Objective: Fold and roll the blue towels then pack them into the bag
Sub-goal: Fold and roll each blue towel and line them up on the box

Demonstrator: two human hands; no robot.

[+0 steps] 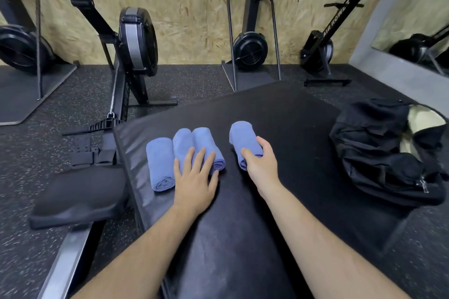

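Both forearms reach forward over the black mat. The left hand lies palm down with its fingers straight and a little spread, resting on two rolled blue towels that lie side by side; a third rolled towel lies just beside them on the left. The right hand curls its fingers and thumb around a fourth rolled towel, apart from the other three. The black bag lies open at the right edge of the mat.
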